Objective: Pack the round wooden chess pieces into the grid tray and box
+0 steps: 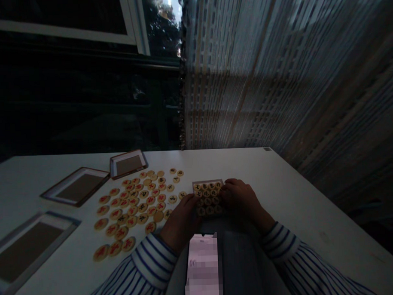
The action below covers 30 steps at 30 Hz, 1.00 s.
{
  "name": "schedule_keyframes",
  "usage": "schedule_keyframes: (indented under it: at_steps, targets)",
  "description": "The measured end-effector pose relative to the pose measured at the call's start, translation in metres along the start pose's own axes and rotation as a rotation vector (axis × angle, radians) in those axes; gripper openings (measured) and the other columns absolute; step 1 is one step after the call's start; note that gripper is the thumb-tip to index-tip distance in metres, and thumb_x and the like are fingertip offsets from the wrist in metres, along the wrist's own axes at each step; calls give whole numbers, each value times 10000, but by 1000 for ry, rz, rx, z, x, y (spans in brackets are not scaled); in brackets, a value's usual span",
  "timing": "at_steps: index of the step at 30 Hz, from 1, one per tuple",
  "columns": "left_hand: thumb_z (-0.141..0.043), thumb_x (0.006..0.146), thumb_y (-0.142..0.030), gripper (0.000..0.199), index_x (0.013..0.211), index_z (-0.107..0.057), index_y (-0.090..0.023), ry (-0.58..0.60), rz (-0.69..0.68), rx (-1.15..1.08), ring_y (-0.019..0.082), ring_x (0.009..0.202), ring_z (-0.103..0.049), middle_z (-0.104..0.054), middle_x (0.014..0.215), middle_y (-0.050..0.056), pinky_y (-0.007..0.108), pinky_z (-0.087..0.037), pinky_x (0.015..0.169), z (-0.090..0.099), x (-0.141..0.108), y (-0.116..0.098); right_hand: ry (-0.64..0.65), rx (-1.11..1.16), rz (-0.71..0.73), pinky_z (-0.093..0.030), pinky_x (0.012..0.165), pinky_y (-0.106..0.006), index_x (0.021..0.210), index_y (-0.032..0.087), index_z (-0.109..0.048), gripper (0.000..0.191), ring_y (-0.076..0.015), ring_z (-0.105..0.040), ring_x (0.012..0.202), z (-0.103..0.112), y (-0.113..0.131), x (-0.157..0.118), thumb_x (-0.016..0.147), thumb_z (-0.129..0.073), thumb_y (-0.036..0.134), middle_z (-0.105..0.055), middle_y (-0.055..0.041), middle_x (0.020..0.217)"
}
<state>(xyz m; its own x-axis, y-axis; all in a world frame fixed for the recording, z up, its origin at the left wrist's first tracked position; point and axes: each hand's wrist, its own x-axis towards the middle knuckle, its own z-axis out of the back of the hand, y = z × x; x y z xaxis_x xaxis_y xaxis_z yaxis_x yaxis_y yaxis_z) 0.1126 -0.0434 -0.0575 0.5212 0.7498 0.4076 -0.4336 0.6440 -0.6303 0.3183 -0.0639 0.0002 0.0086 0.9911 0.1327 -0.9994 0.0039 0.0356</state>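
A small box (208,182) in front of me holds rows of round Chinese chess pieces (212,193) with dark characters. At its left side, my left hand (182,219) is closed around the edge, the thumb near the pieces. My right hand (241,198) grips the right side, its fingers curled over the rim beside the end of the rows. The undersides of both hands are hidden, and dim light blurs the fingertips. Many loose Chinese chess pieces (133,201), red and black, lie spread to the left of the box.
Three shallow open trays or lids (105,174) (131,153) (75,221) lie on the left of the white table (302,230). A lit phone (203,267) is at the near edge below my hands. A bead curtain (232,77) hangs behind the table.
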Motion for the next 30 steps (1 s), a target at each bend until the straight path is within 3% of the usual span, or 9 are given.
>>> schedule_keyframes:
  at_steps: [15,22,30]
  targets:
    - [-547,661,-111,504,1140,-437,-223,-2,23,2,214,1107,-449,-463,1197,84,420,-381,932,1,0,-2,5,-1,10,-379,707,-282,892,226,-616,237,-186,-513,895,0,1,1,807,-415,316,-578,-53,1008]
    - [-560,656,-134,506,1140,-435,-213,36,33,-4,219,1112,-447,-468,1195,91,409,-381,939,5,1,-3,-93,137,-4,-380,696,-274,955,194,-578,267,-170,-539,836,0,-8,-13,818,-401,338,-605,-64,942]
    - [-543,664,-115,503,1143,-426,-213,62,56,-2,220,1116,-448,-471,1201,95,414,-394,926,14,1,-13,204,522,34,-420,611,-270,1169,182,-455,456,-165,-586,710,8,-26,-31,774,-464,408,-645,-50,822]
